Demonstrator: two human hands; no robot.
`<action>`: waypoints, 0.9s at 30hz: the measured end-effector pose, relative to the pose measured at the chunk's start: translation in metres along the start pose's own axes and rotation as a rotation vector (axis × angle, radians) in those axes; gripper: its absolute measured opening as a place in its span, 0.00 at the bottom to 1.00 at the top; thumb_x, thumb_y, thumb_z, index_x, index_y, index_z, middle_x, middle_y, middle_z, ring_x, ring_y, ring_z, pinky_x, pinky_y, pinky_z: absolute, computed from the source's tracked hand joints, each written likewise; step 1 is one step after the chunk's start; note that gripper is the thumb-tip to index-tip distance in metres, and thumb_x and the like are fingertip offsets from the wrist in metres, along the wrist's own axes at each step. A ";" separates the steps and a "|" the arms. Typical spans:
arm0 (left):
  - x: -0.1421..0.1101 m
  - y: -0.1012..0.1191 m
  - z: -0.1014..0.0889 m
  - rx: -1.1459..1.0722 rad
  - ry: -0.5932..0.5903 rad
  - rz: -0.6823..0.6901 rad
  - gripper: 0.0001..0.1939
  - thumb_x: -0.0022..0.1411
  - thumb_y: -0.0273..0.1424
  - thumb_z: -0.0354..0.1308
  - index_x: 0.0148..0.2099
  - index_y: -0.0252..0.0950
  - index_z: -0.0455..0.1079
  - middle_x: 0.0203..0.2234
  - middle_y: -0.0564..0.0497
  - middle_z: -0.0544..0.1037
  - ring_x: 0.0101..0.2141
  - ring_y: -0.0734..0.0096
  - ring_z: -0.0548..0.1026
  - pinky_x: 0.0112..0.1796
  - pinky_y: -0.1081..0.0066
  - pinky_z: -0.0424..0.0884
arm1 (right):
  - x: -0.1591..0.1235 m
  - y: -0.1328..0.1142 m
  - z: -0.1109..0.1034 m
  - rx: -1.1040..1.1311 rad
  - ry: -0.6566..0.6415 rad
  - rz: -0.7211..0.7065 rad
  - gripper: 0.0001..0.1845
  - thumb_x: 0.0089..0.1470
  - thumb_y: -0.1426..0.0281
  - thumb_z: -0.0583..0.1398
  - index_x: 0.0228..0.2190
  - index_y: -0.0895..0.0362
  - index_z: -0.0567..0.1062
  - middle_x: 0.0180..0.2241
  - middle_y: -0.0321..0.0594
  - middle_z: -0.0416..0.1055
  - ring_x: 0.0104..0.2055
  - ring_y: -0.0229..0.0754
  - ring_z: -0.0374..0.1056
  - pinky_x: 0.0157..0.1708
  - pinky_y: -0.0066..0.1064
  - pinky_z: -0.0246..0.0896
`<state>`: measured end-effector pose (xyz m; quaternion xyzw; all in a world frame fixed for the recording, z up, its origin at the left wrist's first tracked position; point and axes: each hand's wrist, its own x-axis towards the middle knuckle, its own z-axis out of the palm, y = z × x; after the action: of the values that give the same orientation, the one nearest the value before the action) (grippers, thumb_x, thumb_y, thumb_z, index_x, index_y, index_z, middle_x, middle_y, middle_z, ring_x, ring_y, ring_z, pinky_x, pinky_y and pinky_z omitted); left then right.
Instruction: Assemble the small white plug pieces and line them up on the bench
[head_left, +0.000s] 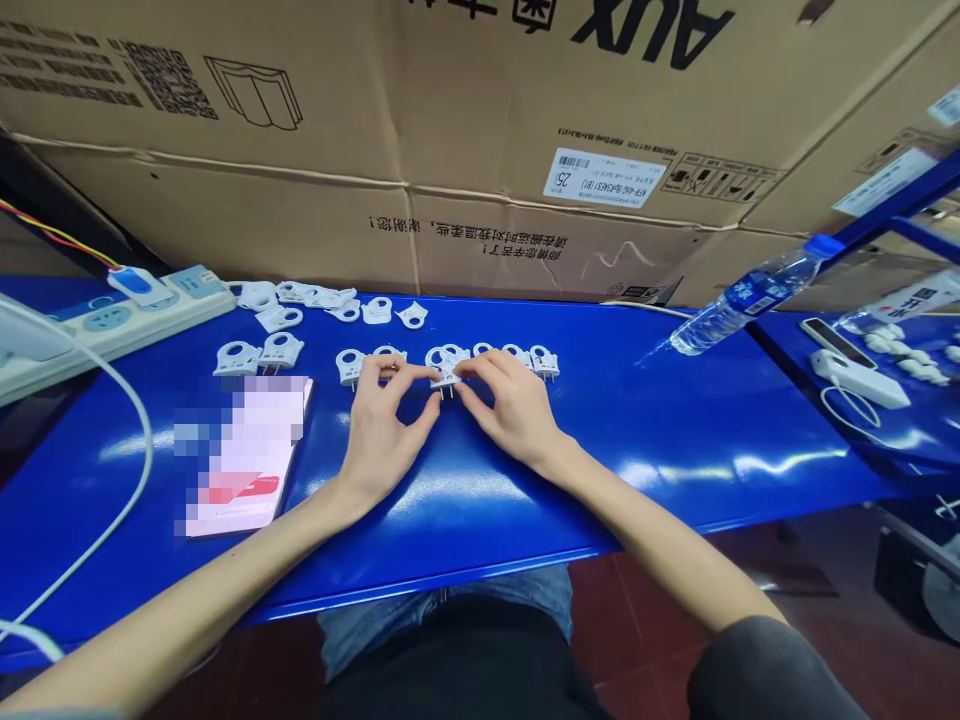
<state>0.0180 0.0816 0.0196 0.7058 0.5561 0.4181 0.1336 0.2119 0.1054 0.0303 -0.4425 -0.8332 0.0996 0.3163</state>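
Note:
Between my hands is a small white ring-shaped plug piece (445, 380), two thin metal pins pointing down from its lower edge. My left hand (380, 430) pinches its left side between thumb and fingers. On the other side, my right hand (517, 408) grips it with thumb and fingertips. Similar white pieces (544, 361) stand in a row just behind my hands, some partly hidden by the fingers. Two more ringed pieces (280, 350) sit to the left, above a phone (247, 465) with a lit screen.
Farther back on the blue table (675, 430) lie several white pieces (377, 311). A power strip (112, 325) and white cable (142, 470) are at left. A large cardboard box (465, 120) forms the back. A tilted water bottle (750, 297) and white adapter (859, 379) are at right.

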 end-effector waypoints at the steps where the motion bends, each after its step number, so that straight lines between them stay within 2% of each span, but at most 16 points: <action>1: 0.000 -0.002 0.000 0.019 -0.004 0.012 0.11 0.68 0.35 0.59 0.50 0.42 0.77 0.45 0.46 0.67 0.47 0.59 0.73 0.52 0.56 0.73 | 0.000 0.000 0.000 0.001 -0.008 -0.002 0.09 0.71 0.67 0.57 0.46 0.54 0.77 0.45 0.43 0.78 0.48 0.47 0.72 0.49 0.39 0.68; 6: 0.003 -0.010 -0.001 0.088 -0.068 0.064 0.11 0.70 0.37 0.57 0.50 0.42 0.77 0.47 0.45 0.69 0.50 0.57 0.72 0.54 0.56 0.71 | -0.001 0.000 0.003 0.015 -0.021 -0.006 0.09 0.71 0.66 0.57 0.46 0.54 0.77 0.45 0.42 0.78 0.48 0.46 0.72 0.48 0.37 0.68; 9: 0.006 -0.013 -0.004 0.137 -0.049 0.070 0.11 0.69 0.37 0.57 0.48 0.41 0.77 0.46 0.45 0.70 0.49 0.56 0.72 0.52 0.57 0.71 | -0.001 0.000 0.003 0.027 -0.009 -0.007 0.10 0.71 0.67 0.56 0.47 0.53 0.77 0.46 0.42 0.78 0.49 0.46 0.72 0.49 0.36 0.67; 15: 0.013 -0.019 -0.012 0.349 -0.031 0.091 0.12 0.70 0.36 0.56 0.49 0.39 0.78 0.45 0.43 0.72 0.46 0.53 0.70 0.46 0.58 0.69 | 0.003 0.005 -0.004 -0.102 -0.004 0.025 0.12 0.69 0.71 0.56 0.49 0.54 0.77 0.47 0.44 0.78 0.50 0.51 0.68 0.50 0.43 0.66; 21: 0.015 -0.024 -0.011 0.418 -0.080 0.124 0.15 0.72 0.36 0.51 0.50 0.38 0.78 0.46 0.41 0.73 0.44 0.52 0.70 0.45 0.56 0.67 | 0.005 0.009 -0.004 -0.130 -0.078 -0.004 0.14 0.68 0.74 0.56 0.51 0.57 0.77 0.51 0.45 0.78 0.53 0.53 0.65 0.54 0.45 0.65; 27: 0.016 -0.023 -0.009 0.436 -0.101 0.135 0.15 0.72 0.36 0.51 0.50 0.41 0.78 0.44 0.41 0.75 0.45 0.49 0.70 0.44 0.54 0.66 | 0.003 0.010 0.001 -0.165 -0.153 -0.020 0.16 0.68 0.74 0.55 0.53 0.55 0.78 0.54 0.45 0.77 0.54 0.55 0.65 0.56 0.50 0.65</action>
<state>-0.0036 0.1009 0.0169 0.7734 0.5775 0.2603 -0.0227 0.2164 0.1139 0.0261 -0.4498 -0.8647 0.0609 0.2151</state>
